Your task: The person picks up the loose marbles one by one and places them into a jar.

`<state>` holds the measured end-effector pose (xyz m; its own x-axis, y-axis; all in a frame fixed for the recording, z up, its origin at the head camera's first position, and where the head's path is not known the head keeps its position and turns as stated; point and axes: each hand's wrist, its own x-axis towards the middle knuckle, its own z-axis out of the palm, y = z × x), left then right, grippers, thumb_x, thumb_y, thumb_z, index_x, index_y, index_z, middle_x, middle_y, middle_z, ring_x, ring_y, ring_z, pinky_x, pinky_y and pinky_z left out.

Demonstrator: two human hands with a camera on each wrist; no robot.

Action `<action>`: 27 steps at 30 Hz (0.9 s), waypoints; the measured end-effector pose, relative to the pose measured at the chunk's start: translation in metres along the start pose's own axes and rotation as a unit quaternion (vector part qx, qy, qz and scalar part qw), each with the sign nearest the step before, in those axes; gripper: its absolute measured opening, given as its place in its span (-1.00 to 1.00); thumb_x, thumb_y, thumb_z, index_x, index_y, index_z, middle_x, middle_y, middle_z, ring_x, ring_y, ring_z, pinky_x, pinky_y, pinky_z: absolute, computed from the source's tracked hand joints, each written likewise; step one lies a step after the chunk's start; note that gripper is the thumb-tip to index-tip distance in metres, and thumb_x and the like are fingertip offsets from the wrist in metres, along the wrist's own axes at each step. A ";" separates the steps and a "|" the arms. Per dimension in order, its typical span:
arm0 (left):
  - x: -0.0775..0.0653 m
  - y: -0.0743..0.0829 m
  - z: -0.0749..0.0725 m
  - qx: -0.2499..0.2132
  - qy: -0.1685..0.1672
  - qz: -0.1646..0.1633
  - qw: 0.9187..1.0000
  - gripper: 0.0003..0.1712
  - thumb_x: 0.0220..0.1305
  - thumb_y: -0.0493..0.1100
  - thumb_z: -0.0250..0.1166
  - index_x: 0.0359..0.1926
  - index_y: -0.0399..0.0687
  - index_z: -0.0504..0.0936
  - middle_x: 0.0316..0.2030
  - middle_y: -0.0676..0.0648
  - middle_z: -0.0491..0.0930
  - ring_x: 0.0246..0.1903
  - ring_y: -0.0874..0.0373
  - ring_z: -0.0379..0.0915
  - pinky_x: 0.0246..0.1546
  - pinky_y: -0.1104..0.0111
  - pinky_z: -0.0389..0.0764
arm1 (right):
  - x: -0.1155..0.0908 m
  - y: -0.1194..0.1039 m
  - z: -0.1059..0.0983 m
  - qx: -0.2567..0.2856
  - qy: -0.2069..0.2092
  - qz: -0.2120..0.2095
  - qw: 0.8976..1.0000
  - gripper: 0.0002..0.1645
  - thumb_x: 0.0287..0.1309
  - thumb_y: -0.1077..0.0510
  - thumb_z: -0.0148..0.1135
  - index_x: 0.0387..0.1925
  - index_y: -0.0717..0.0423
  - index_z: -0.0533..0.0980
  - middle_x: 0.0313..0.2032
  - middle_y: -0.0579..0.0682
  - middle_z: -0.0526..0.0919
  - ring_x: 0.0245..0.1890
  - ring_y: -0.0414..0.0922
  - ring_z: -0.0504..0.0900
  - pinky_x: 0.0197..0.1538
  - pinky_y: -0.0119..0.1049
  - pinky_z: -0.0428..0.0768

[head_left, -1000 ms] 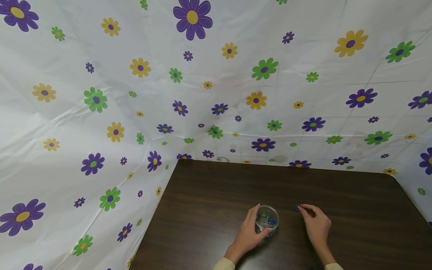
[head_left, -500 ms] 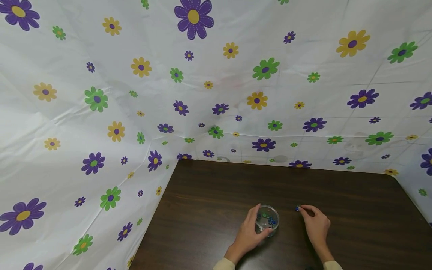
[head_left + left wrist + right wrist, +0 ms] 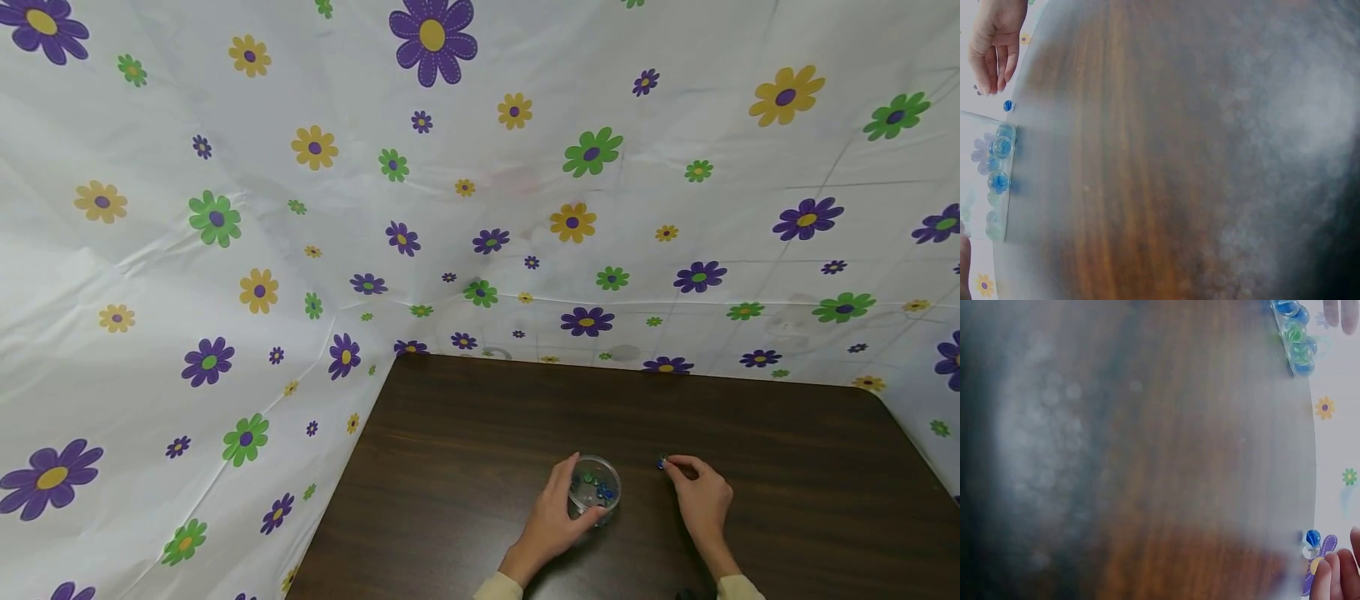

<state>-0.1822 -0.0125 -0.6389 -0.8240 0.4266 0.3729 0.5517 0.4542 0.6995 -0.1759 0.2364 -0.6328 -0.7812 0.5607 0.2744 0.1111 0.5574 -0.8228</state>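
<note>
My left hand (image 3: pixel 551 515) grips a clear round cup (image 3: pixel 617 482) by its side, thumb and fingers around the wall. Several blue and green glass marbles (image 3: pixel 604 492) lie in it, and they show through the wall of the cup in both wrist views. To the right, my right hand (image 3: pixel 703 504) pinches at a small blue marble (image 3: pixel 662 463), thumb and forefinger tips together. In the right wrist view the blue marble (image 3: pixel 1313 538) shows close to the fingertips (image 3: pixel 1321 575), with a pale clear round shape against it. The left wrist view has the blue marble (image 3: pixel 1008 105) just below the fingers.
The dark wooden table (image 3: pixel 487 408) reaches back to a white cloth (image 3: pixel 510 175) printed with purple, green and yellow flowers. This cloth rises behind the table and along its left and right sides. A small dark object (image 3: pixel 685 594) shows at the lower edge by the right sleeve.
Both hands, the cup and the marble stay nearly where they were. The whole head view has shifted slightly.
</note>
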 end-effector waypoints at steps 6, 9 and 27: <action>0.000 0.000 0.000 -0.003 -0.007 -0.006 1.000 -0.05 0.34 0.11 0.41 0.57 -0.11 0.19 0.42 -0.08 0.37 0.27 0.02 0.47 0.13 0.11 0.60 | 0.001 0.002 0.001 -0.005 -0.001 -0.013 1.000 -0.88 0.07 0.33 0.56 -0.32 0.25 0.75 -0.33 0.19 0.79 -0.51 -0.57 0.45 -0.39 -0.58 0.33; 0.000 0.000 0.000 -0.003 -0.008 -0.008 1.000 -0.05 0.34 0.12 0.41 0.57 -0.11 0.19 0.42 -0.07 0.37 0.27 0.02 0.47 0.13 0.11 0.60 | 0.001 0.003 0.001 -0.008 -0.002 -0.021 1.000 -0.88 0.05 0.34 0.57 -0.33 0.24 0.75 -0.32 0.19 0.79 -0.47 -0.59 0.45 -0.36 -0.61 0.33; 0.001 -0.003 0.001 -0.018 -0.016 -0.014 1.000 -0.05 0.37 0.16 0.38 0.59 -0.04 0.16 0.43 -0.05 0.36 0.26 -0.03 0.48 0.13 0.11 0.60 | 0.005 0.008 0.007 -0.028 -0.005 -0.061 0.998 -0.89 0.07 0.36 0.54 -0.32 0.24 0.75 -0.27 0.20 0.77 -0.19 0.20 0.71 -0.19 -0.58 0.34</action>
<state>-0.1842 -0.0125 -0.6417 -0.8342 0.4386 0.3343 0.5232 0.4379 0.7311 -0.1837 0.2395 -0.6413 -0.7966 0.4808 0.3664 0.0487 0.6552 -0.7539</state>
